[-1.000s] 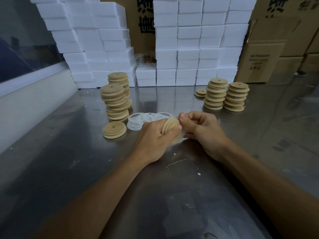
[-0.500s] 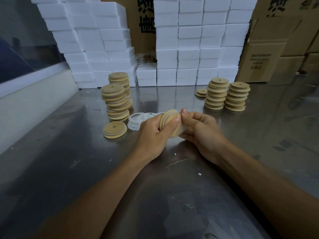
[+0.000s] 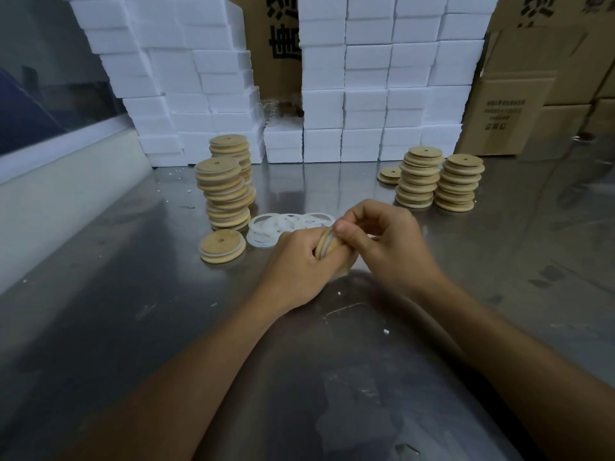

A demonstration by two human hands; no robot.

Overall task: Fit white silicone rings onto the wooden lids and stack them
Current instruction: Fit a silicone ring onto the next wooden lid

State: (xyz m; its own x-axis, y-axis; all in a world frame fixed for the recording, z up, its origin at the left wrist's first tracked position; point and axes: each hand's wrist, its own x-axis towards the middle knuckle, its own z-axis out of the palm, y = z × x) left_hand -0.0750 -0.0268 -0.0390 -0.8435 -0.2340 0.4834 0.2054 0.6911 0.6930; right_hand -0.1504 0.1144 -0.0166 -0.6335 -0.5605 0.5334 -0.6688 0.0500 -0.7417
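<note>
Wooden lid (image 3: 327, 245) sits on edge above the counter (image 3: 139, 294), gripped in our left hand (image 3: 296, 261), so our right hand (image 3: 382, 241), pinching its rim, should roll the silicone ring (image 3: 324, 242) evenly into the groove.

Both forearms reach up from the bottom edge, meeting mid-frame: left hand (image 3: 301, 261) curled tight, right hand (image 3: 387, 242) pinching with bent fingers.

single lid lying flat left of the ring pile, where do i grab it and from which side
Pinch the single lid by its rim, coming down from above with thumb and fingers on opposite edges. It lies flat on the table, so only the rim offers purchase. Approach from its near side: the tall stack stands just behind.
</note>
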